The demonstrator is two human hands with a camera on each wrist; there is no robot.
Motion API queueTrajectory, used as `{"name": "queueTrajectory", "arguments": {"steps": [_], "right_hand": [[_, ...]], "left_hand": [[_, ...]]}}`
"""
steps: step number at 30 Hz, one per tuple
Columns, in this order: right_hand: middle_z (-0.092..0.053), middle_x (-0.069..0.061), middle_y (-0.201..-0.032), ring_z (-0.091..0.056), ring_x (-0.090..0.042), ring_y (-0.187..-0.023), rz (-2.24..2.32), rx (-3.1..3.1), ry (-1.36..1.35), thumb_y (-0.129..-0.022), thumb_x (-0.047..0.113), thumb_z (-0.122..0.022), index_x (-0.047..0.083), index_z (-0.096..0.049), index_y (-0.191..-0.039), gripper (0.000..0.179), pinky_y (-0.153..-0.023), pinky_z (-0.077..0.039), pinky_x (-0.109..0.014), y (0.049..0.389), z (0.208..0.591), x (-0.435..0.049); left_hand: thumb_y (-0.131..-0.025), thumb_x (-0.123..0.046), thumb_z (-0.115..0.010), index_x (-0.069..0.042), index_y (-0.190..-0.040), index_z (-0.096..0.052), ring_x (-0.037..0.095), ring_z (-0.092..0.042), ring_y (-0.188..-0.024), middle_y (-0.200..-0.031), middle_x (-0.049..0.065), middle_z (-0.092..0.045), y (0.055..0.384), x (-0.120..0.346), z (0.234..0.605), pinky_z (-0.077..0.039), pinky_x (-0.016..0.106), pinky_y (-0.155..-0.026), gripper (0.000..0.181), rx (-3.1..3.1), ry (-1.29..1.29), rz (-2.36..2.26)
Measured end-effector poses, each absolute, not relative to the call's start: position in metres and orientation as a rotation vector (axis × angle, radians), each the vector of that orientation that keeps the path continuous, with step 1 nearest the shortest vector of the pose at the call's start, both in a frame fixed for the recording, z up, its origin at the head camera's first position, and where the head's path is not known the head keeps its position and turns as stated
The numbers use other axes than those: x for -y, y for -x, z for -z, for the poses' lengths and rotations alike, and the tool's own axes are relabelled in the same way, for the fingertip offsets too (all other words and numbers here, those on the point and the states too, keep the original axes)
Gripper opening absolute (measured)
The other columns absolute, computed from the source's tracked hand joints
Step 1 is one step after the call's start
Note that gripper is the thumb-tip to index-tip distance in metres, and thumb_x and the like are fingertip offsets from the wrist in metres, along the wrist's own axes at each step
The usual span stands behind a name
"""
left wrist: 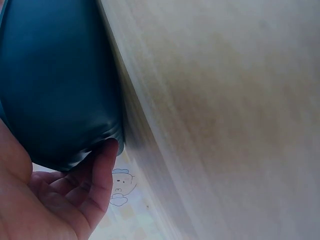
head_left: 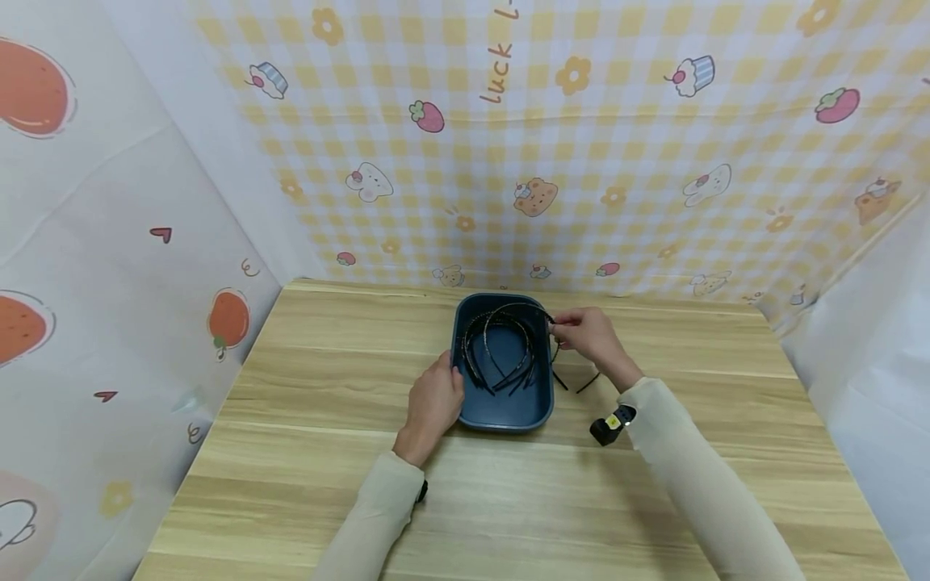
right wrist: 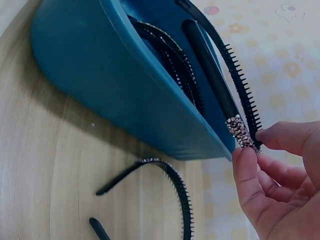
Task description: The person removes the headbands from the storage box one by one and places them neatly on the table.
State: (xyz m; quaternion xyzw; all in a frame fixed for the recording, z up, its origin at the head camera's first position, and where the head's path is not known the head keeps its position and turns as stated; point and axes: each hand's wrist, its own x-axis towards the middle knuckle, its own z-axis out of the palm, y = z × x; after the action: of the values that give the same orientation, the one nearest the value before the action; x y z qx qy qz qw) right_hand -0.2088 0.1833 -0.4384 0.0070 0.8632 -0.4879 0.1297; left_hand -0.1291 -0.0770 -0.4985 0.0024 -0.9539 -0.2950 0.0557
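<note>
A dark blue rectangular basin point(head_left: 501, 427) sits on the wooden table. My left hand point(head_left: 433, 395) grips its left side, with fingers point(left wrist: 104, 167) curled against the outer wall in the left wrist view. Beyond the opposite rim, my right hand point(head_left: 592, 332) pinches a black headband point(head_left: 517, 304) whose arc reaches over the basin. Pale rhinestones cover the held part, and a row of teeth point(right wrist: 242, 90) shows in the right wrist view. Several black headbands point(head_left: 475, 376) with glittery trim lie inside the basin. Outside it, near my right hand, another toothed headband point(right wrist: 175, 177) rests on the table.
The wood-grain table point(head_left: 327, 484) extends around the basin. A yellow checked cloth point(head_left: 465, 161) with printed fruit and animals hangs along the back edge. White printed sheeting point(head_left: 131, 186) covers the left side, and plain white sheeting point(head_left: 872, 339) the right.
</note>
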Motion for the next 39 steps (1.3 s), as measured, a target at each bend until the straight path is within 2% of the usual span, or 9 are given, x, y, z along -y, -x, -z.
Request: {"name": "queueTrajectory", "arguments": {"steps": [5,15,21,24,26,31,33,39], "right_hand": [[-0.066,-0.026,-0.118,-0.069,-0.033,-0.098,1.439,-2.484,-0.035,-0.098,0.014,-0.059,-0.008,-0.062,-0.124,0.034,-0.085,-0.057,-0.041,0.209,0.437,-0.193],[-0.062,-0.03,-0.125,-0.07,-0.022,-0.094,1.422,-2.484,-0.08,-0.1,0.015,-0.057,-0.01,-0.058,-0.129,0.038,-0.089,-0.056,-0.042,0.208,0.432,-0.214],[-0.061,-0.029,-0.126,-0.068,-0.029,-0.101,1.41,-2.477,-0.107,-0.1,0.017,-0.057,-0.008,-0.059,-0.129,0.039,-0.088,-0.056,-0.038,0.205,0.432,-0.226],[-0.061,-0.029,-0.125,-0.069,-0.021,-0.093,1.411,-2.478,-0.118,-0.099,0.017,-0.058,-0.008,-0.059,-0.129,0.039,-0.084,-0.057,-0.033,0.203,0.432,-0.231],[-0.061,-0.029,-0.125,-0.068,-0.014,-0.086,1.419,-2.476,-0.119,-0.099,0.016,-0.058,-0.009,-0.058,-0.13,0.039,-0.085,-0.057,-0.035,0.202,0.431,-0.235],[-0.06,-0.031,-0.127,-0.068,-0.017,-0.091,1.437,-2.474,-0.109,-0.099,0.014,-0.058,-0.01,-0.057,-0.131,0.04,-0.087,-0.056,-0.036,0.201,0.433,-0.245],[-0.059,-0.031,-0.128,-0.068,-0.022,-0.096,1.44,-2.48,-0.115,-0.099,0.014,-0.058,-0.01,-0.057,-0.131,0.04,-0.085,-0.057,-0.032,0.201,0.434,-0.249],[-0.058,-0.031,-0.128,-0.067,-0.018,-0.093,1.432,-2.486,-0.137,-0.099,0.014,-0.058,-0.012,-0.056,-0.131,0.041,-0.078,-0.057,-0.024,0.201,0.438,-0.261]], "left_hand": [[-0.1,-0.015,-0.053,0.003,-0.137,-0.055,0.038,-0.07,-0.092,-0.121,0.02,-0.068,0.128,0.076,0.496,-0.056,0.051,-0.07,0.041,2.904,-0.013,0.899],[-0.1,-0.016,-0.053,0.003,-0.137,-0.055,0.038,-0.07,-0.092,-0.121,0.02,-0.068,0.128,0.077,0.495,-0.056,0.051,-0.07,0.041,2.907,-0.012,0.898],[-0.1,-0.016,-0.053,0.002,-0.137,-0.055,0.038,-0.07,-0.091,-0.119,0.019,-0.068,0.127,0.077,0.496,-0.056,0.051,-0.069,0.041,2.906,-0.014,0.888],[-0.1,-0.016,-0.053,0.002,-0.137,-0.055,0.038,-0.07,-0.092,-0.12,0.02,-0.068,0.128,0.076,0.496,-0.056,0.051,-0.07,0.041,2.904,-0.014,0.889],[-0.101,-0.016,-0.052,0.002,-0.137,-0.054,0.039,-0.07,-0.092,-0.121,0.02,-0.068,0.128,0.076,0.496,-0.056,0.051,-0.07,0.041,2.907,-0.016,0.89],[-0.101,-0.017,-0.051,0.002,-0.139,-0.054,0.038,-0.07,-0.093,-0.123,0.019,-0.067,0.128,0.076,0.496,-0.056,0.05,-0.071,0.042,2.917,-0.03,0.895],[-0.101,-0.017,-0.051,0.002,-0.138,-0.054,0.038,-0.07,-0.093,-0.123,0.019,-0.067,0.128,0.076,0.496,-0.056,0.051,-0.071,0.042,2.918,-0.033,0.898],[-0.101,-0.016,-0.052,0.003,-0.137,-0.055,0.038,-0.07,-0.092,-0.121,0.02,-0.068,0.128,0.076,0.495,-0.056,0.051,-0.069,0.041,2.906,-0.024,0.897]]}}
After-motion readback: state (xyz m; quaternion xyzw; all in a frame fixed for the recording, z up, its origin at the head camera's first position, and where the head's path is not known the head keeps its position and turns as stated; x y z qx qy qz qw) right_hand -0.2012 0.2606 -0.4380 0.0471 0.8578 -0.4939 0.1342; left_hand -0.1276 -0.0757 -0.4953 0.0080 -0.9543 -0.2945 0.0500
